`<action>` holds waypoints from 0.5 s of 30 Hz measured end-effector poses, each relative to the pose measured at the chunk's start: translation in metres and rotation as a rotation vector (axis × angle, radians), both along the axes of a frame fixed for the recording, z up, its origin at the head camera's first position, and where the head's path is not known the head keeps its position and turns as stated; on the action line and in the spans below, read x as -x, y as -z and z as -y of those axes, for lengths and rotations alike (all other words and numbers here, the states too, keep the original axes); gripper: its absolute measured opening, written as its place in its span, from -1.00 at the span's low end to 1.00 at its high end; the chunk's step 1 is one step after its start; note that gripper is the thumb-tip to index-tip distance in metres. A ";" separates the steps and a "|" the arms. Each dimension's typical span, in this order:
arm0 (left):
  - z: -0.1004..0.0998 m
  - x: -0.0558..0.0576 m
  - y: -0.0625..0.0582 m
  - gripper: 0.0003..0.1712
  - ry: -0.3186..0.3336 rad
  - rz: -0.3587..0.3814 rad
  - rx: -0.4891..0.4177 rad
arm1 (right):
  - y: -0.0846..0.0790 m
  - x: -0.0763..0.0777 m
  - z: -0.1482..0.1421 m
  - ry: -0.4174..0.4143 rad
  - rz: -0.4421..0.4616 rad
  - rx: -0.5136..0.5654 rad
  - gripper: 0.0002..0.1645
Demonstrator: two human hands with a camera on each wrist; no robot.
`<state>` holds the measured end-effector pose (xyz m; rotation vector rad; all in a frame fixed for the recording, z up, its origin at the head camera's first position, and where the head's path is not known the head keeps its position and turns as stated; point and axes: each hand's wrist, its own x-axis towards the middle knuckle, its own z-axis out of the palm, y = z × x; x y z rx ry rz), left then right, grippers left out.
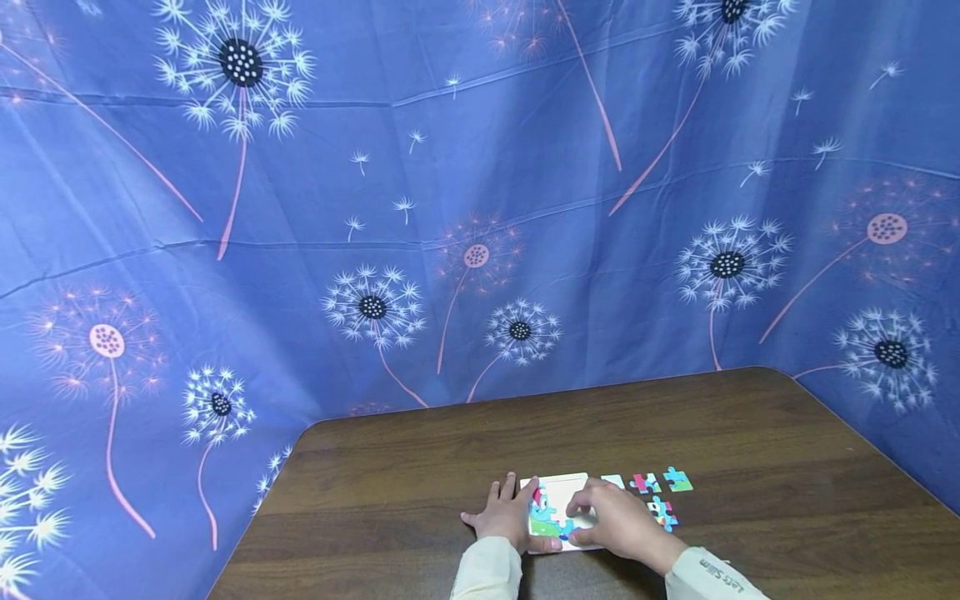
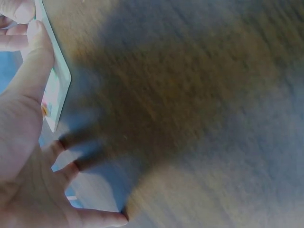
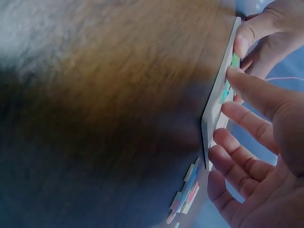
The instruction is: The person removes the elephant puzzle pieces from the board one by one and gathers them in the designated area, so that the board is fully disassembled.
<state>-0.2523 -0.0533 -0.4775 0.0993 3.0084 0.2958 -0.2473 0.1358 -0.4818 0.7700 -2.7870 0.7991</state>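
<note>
On my head feed, a jigsaw puzzle board [image 1: 564,481] with a white rim lies flat on the dark wood-grain desk [image 1: 360,508], between the two hands and partly filled with coloured pieces. The left hand [image 1: 501,523] spreads its fingers wide and grips nothing; its index finger lies on the board's left side and its thumb rests along the near edge. My left wrist feed shows outer fingers reaching down to the desk. The right hand [image 1: 626,521] reaches over the board's right part, thumb and index finger bent with their tips apart, near a blue puzzle piece [image 1: 567,529]; I cannot tell whether they pinch it. On my right wrist feed its other fingers curl loosely.

Right of the board lie loose pieces: a pale one [image 1: 613,481] partly behind the right hand, a red-and-green one [image 1: 645,483], a blue-and-green one [image 1: 678,479] and a multicoloured one [image 1: 663,512]. Pale sleeves [image 1: 489,568] cover both wrists. Behind the desk I see a blue dandelion-print curtain [image 1: 420,192].
</note>
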 end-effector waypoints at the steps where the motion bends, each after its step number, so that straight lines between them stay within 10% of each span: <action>1: 0.000 0.000 0.000 0.15 0.002 -0.005 -0.002 | 0.000 0.000 0.000 0.009 -0.003 -0.004 -0.69; 15: 0.013 0.003 -0.001 0.08 0.072 0.003 -0.033 | 0.000 -0.003 0.004 0.057 0.000 -0.011 -0.71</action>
